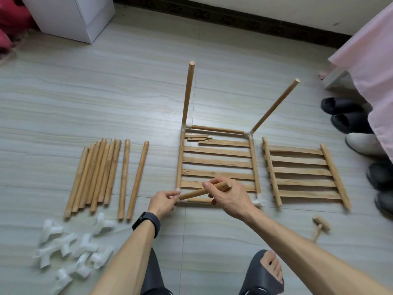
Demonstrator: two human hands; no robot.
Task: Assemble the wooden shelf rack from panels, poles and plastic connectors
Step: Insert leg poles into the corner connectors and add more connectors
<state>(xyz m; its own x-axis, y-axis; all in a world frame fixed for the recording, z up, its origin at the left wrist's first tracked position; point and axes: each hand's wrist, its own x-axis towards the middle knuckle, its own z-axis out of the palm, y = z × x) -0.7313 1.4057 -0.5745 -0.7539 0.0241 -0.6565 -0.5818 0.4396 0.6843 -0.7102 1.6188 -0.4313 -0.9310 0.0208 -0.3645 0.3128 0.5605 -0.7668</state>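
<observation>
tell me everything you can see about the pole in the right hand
The pole is a round, bare, light wooden dowel with flat-cut ends. It slants over the near edge of the slatted panel, right end raised, left end low at the white corner connector, which the left hand pinches. The right hand grips its upper half. Whether its tip is seated cannot be told.

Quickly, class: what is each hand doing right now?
Left hand: pinches the near-left corner connector.
Right hand: grips a wooden pole.
</observation>
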